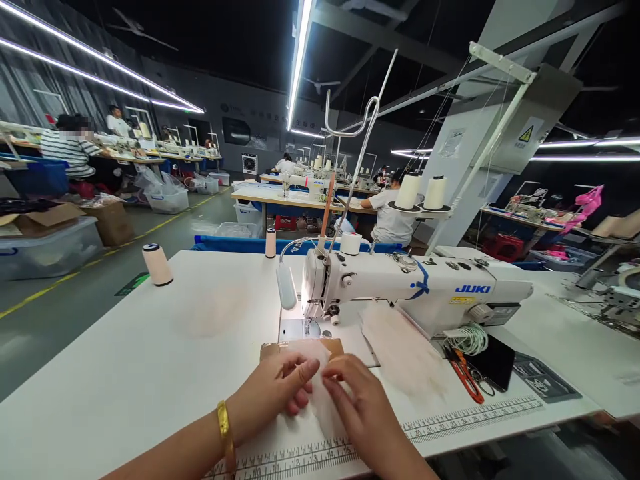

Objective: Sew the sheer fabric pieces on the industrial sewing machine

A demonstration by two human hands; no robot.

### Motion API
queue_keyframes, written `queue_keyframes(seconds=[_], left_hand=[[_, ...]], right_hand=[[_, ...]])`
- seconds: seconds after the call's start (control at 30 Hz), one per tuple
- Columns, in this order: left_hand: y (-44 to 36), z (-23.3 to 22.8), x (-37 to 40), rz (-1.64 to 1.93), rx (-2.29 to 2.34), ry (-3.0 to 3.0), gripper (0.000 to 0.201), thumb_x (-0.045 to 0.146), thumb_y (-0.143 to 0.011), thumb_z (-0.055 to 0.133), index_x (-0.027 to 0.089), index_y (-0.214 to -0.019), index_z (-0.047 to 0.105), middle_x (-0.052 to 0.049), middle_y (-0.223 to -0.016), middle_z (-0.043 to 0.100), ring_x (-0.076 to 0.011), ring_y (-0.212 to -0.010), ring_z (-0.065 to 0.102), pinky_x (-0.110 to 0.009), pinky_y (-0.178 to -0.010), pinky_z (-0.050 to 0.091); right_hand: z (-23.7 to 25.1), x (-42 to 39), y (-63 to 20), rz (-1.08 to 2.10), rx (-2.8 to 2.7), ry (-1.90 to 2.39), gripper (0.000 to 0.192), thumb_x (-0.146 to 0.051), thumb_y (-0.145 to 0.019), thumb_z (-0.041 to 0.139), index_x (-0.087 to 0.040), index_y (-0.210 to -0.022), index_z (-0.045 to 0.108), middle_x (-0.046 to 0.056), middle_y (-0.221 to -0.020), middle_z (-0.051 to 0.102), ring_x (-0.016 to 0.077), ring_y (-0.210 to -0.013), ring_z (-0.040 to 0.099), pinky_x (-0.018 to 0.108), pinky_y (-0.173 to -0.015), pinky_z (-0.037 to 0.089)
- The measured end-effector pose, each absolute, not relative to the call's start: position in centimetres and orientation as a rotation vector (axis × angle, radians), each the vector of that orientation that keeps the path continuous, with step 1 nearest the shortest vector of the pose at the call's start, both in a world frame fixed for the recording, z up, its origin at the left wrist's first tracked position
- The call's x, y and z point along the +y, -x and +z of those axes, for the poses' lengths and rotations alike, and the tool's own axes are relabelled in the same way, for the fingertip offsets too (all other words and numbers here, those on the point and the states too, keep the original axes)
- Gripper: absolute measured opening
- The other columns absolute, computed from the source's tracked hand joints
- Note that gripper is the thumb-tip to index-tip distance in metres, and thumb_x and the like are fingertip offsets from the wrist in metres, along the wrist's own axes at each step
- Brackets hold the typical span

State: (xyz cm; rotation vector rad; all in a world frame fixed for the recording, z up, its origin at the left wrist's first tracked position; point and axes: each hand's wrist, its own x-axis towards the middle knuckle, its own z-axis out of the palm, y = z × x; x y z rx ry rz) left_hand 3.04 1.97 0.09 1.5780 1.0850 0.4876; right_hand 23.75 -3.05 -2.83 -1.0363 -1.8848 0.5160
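Lying between the 2 hands, a sheer pale fabric [325, 413] was seen on the white tabletop [125, 373], just in front of the needle area of the sewing machine [385, 280] and partly over a brown piece [271, 349]. The left hand [283, 390] was held half open, with its fingers curled and its thumb stretched toward the right hand [357, 397] — whether the fabric was gripped by it could not be told. By the right hand a closer pinch was formed, thumb and forefinger brought near each other above the fabric; whether anything was caught between them could not be made out. A gold bracelet [223, 427] was worn on the left wrist.

To the right, similar pale pieces [400, 347] were laid beside the machine, and a thin pale cloth [220, 310] was spread to the left. Toward the far edge, 2 pale thread cones [157, 267] were stood well apart. Orange-handled scissors [466, 377] were placed beside a black phone [493, 363], and a ruler scale [470, 421] was set along the near edge. Around the machine's arm a blue band [421, 280] was tied — in the background, a person in a striped top [65, 150] was seated.
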Motion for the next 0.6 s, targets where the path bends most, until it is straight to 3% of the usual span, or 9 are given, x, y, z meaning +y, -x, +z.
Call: queue_keyframes(seconds=[0.07,0.17,0.33,0.5,0.6], left_hand=[[-3.2,0.0,2.2,0.547,1.098,-1.511,0.062,0.081,-0.080,0.061,0.019,-0.084,0.061,-0.004,-0.081,0.069,-0.0219,-0.072,0.066,-0.033,-0.066,0.054],[-2.3,0.0,2.5,0.571,1.159,-1.536,0.045,0.065,-0.075,0.067,0.021,-0.075,0.056,-0.002,-0.075,0.066,-0.0218,-0.070,0.063,-0.031,-0.062,0.047],[1.2,1.0,3.9,0.378,1.335,-1.734,0.028,0.049,-0.073,0.060,0.023,-0.071,0.050,0.002,-0.065,0.060,-0.0206,-0.064,0.057,-0.029,-0.059,0.035],[1.3,1.8,6.0,0.314,1.579,-1.916,0.041,0.063,-0.081,0.056,0.023,-0.085,0.058,-0.002,-0.076,0.066,-0.0260,-0.076,0.061,-0.031,-0.062,0.033],[-0.8,1.1,7.1,0.320,1.569,-1.940,0.031,0.050,-0.073,0.067,0.024,-0.085,0.056,-0.001,-0.079,0.067,-0.0257,-0.078,0.062,-0.030,-0.062,0.034]], right_hand=[[-2.6,-3.4,-23.3,0.631,-1.986,0.894,0.018,-0.030,-0.110,0.055,-0.032,-0.122,0.068,0.001,-0.113,0.075,0.0198,-0.105,0.071,0.031,-0.095,0.054],[-3.2,-3.1,-23.3,0.574,-2.038,0.945,0.027,-0.023,-0.108,0.056,-0.033,-0.131,0.065,0.001,-0.119,0.076,0.0214,-0.108,0.070,0.033,-0.095,0.055],[-5.2,-2.1,-23.6,0.228,-2.238,0.934,0.026,-0.011,-0.098,0.062,-0.025,-0.119,0.066,0.008,-0.121,0.073,0.0282,-0.108,0.066,0.042,-0.092,0.056],[-5.6,-2.5,-22.7,0.092,-2.268,0.876,0.026,-0.008,-0.099,0.058,-0.024,-0.120,0.061,0.009,-0.114,0.072,0.0272,-0.099,0.065,0.040,-0.082,0.056],[-6.0,-2.7,-22.8,0.048,-2.289,0.864,0.028,-0.008,-0.098,0.057,-0.023,-0.122,0.060,0.009,-0.112,0.072,0.0265,-0.096,0.065,0.038,-0.079,0.056]])
